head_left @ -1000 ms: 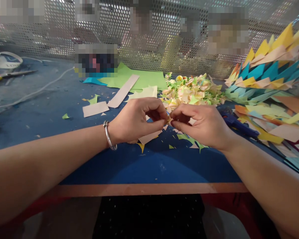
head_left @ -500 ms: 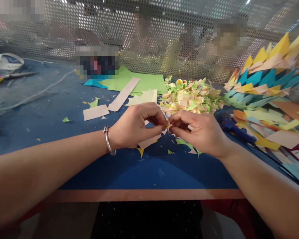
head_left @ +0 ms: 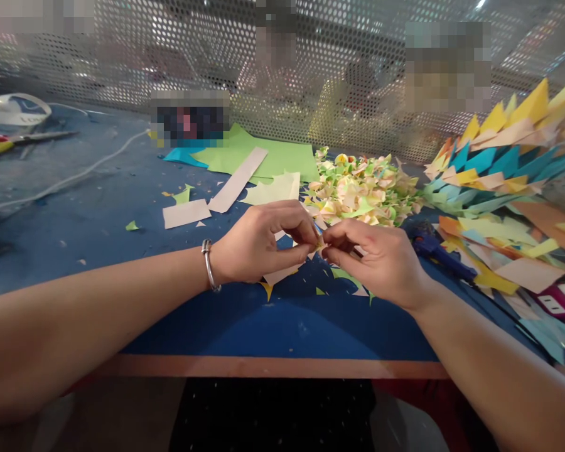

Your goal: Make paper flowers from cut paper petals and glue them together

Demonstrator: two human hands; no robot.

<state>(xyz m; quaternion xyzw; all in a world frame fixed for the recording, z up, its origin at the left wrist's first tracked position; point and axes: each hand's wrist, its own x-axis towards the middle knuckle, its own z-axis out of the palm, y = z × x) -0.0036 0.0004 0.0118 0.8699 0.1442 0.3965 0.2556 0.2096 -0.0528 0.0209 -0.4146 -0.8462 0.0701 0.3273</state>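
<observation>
Over the blue table, my left hand (head_left: 273, 242) and my right hand (head_left: 376, 254) meet fingertip to fingertip. Both are closed in a pinch around a small pale yellow and pink paper piece (head_left: 319, 245), mostly covered by the fingers. A thin bluish sliver shows just above the fingertips; I cannot make out what it is. Beneath the hands lie paper offcuts, among them a pale strip (head_left: 282, 274) and green scraps (head_left: 346, 274). Right behind them is a heap of small cut-paper flowers (head_left: 358, 188) in cream, pink and green.
Green sheets (head_left: 273, 157) and a pale paper strip (head_left: 240, 179) lie at the back, before a perforated metal screen (head_left: 287, 94). On the right are a blue glue gun (head_left: 445, 254), spiky layered paper (head_left: 499, 160) and a power strip (head_left: 555, 304). Scissors (head_left: 23, 141) rest far left.
The view has shifted slightly, so the table things sit a little differently in the picture. My hands stay together at the small paper piece, with only slight finger movement.
</observation>
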